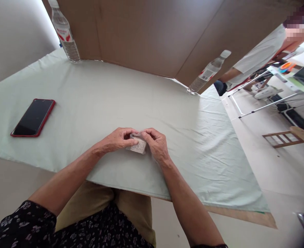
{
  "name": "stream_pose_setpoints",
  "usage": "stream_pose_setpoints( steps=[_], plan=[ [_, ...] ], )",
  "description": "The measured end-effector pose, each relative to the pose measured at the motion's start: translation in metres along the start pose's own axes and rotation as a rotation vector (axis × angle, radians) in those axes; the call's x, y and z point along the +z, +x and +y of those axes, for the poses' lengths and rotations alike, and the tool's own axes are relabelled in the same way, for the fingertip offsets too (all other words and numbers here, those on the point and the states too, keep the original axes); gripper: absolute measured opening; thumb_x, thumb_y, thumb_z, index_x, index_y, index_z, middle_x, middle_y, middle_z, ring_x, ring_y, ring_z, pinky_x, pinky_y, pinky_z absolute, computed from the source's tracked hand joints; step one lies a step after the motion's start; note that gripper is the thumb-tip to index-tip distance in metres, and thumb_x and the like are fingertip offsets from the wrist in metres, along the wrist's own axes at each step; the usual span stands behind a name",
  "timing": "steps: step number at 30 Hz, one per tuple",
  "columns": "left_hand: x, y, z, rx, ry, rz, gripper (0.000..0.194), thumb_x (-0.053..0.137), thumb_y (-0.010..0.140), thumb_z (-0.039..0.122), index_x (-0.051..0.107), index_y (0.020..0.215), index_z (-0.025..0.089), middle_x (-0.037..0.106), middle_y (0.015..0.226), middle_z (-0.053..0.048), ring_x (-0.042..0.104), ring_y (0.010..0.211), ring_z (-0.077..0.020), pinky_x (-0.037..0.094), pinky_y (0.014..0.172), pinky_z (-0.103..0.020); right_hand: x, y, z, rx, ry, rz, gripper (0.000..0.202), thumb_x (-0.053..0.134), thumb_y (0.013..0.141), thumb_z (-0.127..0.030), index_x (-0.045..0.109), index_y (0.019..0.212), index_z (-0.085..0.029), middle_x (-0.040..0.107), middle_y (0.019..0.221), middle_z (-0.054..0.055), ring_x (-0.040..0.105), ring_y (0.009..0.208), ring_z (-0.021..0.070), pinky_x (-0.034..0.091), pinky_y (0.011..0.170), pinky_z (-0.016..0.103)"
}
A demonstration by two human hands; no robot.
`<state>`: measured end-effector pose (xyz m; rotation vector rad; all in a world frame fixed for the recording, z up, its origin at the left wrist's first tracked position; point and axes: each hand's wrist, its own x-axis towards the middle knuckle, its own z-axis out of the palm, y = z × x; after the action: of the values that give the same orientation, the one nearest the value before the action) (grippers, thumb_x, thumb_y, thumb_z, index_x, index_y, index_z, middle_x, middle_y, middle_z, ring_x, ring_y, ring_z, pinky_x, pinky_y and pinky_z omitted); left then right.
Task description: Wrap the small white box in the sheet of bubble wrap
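A small printed packet, apparently wrapped in clear film, lies between the two hands near the front edge of the cloth-covered worktop; whether its underside touches the cloth or is held just above it cannot be told. The grip of the left hand is nearly closed, the thumb laid across the packet's upper face and the curled fingers set behind its far edge. The grip of the right hand is likewise narrow, thumb and forefinger pinching the gathered wrapping at the far right corner. The likeliest fault is slippage: the hold appears to depend on fingertips alone, and slick film could slide under the left thumb, letting the packet twist or drop. Unequal pull between the hands might also tear the wrapping abruptly, with the contents, if loose, spilling onto the cloth. The loose cloth could ruck beneath the forearms, though the red-cased smartphone lies well apart to the left and seems little at risk. The printed face is turned upward and toward the wearer, its near edge sloping slightly down to the right. The long axis seems to run crosswise, roughly along that edge, but covering fingers and foreshortening leave this uncertain; the print is too small to read.
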<state>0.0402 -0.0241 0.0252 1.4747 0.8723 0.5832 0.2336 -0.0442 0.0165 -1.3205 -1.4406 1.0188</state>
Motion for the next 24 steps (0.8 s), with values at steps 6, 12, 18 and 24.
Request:
stream_pose_setpoints(
  steps=[6,12,18,24],
  plan=[
    [0.002,0.002,0.001,0.043,0.081,0.045,0.042,0.064,0.083,0.041,0.068,0.115,0.014,0.069,0.091,-0.005,0.061,0.077,-0.0156,0.047,0.070,-0.027,-0.003,-0.002,-0.006,-0.105,-0.071,-0.040,0.018,0.064,0.081,-0.033,0.072,0.095,-0.025,0.069,0.098,0.004,0.061,0.090,0.0190,0.048,0.082,0.034],
    [0.001,0.001,0.000,0.057,0.125,0.042,0.042,0.062,0.085,0.038,0.068,0.120,0.015,0.069,0.093,-0.004,0.059,0.077,-0.0147,0.045,0.070,-0.026,0.000,-0.002,-0.003,-0.238,-0.152,0.109,0.012,0.065,0.086,-0.034,0.073,0.085,-0.025,0.063,0.107,0.006,0.062,0.105,0.0211,0.047,0.097,0.039],
    [0.003,0.004,-0.001,0.080,0.233,0.160,0.040,0.056,0.088,0.045,0.070,0.110,0.014,0.069,0.091,-0.004,0.056,0.077,-0.0157,0.043,0.069,-0.027,0.002,-0.006,-0.003,-0.322,-0.249,0.175,0.013,0.065,0.088,-0.036,0.075,0.086,-0.028,0.065,0.108,0.006,0.061,0.106,0.0233,0.048,0.098,0.043],
    [0.006,0.009,-0.006,0.112,0.336,0.293,0.042,0.042,0.094,0.048,0.071,0.099,0.018,0.072,0.094,-0.004,0.061,0.090,-0.0198,0.045,0.082,-0.029,0.007,-0.009,0.002,-0.402,-0.422,0.109,0.019,0.059,0.092,-0.036,0.078,0.093,-0.032,0.067,0.108,0.007,0.058,0.105,0.0264,0.043,0.098,0.049]
  ],
)
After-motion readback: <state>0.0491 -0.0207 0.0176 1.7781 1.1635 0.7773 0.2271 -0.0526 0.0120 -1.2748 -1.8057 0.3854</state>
